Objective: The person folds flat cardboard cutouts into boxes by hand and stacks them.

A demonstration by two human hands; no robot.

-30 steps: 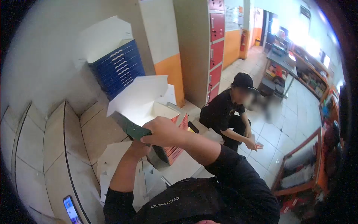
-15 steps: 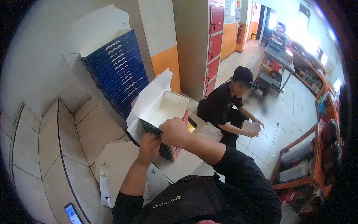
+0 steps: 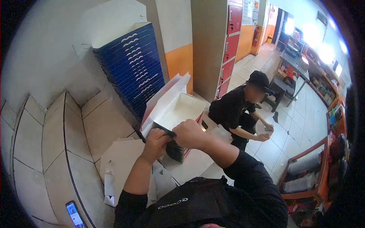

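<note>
In front of me an open cardboard box point(image 3: 185, 108), white inside and with its lid flap point(image 3: 161, 100) raised, sits on a stack of nested boxes point(image 3: 175, 152) with dark and red sides. My left hand point(image 3: 156, 142) is closed on the dark front edge of the box, near its left corner. Right beside it, my right hand point(image 3: 189, 133) is curled in a fist over the same edge. Its fingertips are hidden, but it appears to pinch the folded panel. Flat white cardboard pieces point(image 3: 125, 161) lie below my left forearm.
A tall stack of blue boxes point(image 3: 133, 68) stands against the wall. A phone point(image 3: 75, 214) lies on the tiled step point(image 3: 49, 182). To the right, a co-worker point(image 3: 241, 108) sits low, holding a small white cardboard piece point(image 3: 262, 128). Red lockers point(image 3: 231, 49) and a wooden-framed cabinet point(image 3: 323, 167) stand farther off.
My view has shifted, so the scene sits farther right. Both hands stay at the box's front edge, my left hand now higher on it. The co-worker's cardboard piece has changed its angle.
</note>
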